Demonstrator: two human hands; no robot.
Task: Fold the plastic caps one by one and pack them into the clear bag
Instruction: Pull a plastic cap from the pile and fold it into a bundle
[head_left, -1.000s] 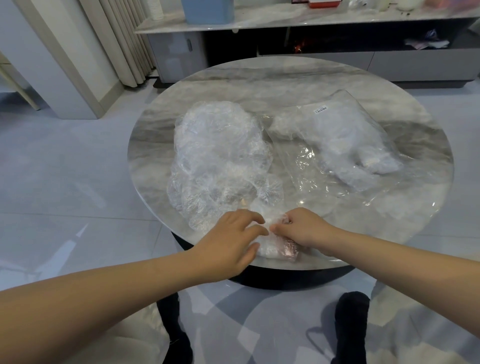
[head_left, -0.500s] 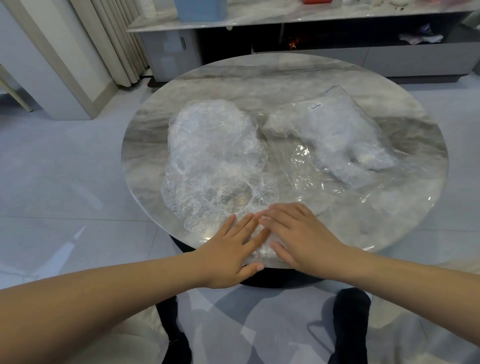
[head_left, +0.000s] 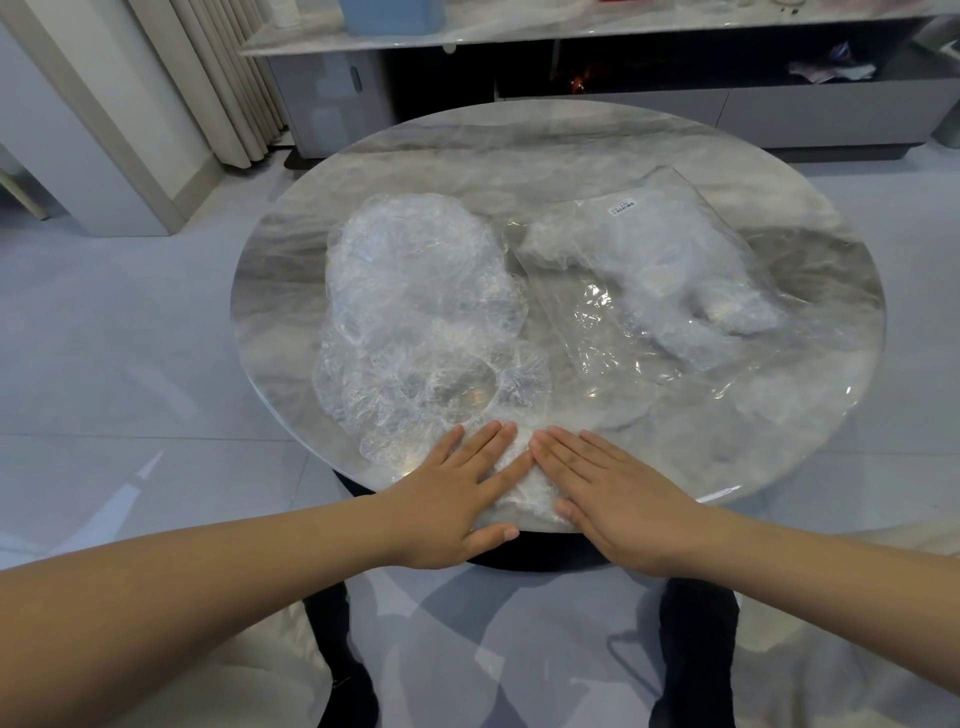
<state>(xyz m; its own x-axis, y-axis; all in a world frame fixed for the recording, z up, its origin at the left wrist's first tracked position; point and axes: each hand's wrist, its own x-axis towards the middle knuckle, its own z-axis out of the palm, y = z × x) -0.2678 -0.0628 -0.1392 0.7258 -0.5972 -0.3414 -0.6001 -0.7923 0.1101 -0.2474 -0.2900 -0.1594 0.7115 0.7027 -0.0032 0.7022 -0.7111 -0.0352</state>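
Observation:
A folded plastic cap lies at the near edge of the round marble table. My left hand and my right hand press flat on it with straight fingers, fingertips nearly touching above it. Only a crumpled white strip of the cap shows between the palms. A heap of loose clear caps sits left of centre, just beyond my left hand. The clear bag, with white folded caps inside and a small label, lies on the right half of the table.
A low grey cabinet with a marble top runs behind the table. A blue container stands on it. Curtains hang at the back left. My legs in dark clothing show under the table's near edge.
One second ago both hands pinched the bunched cap with curled fingers. They then spread flat on it and have now slid slightly apart, and the cap shows between them.

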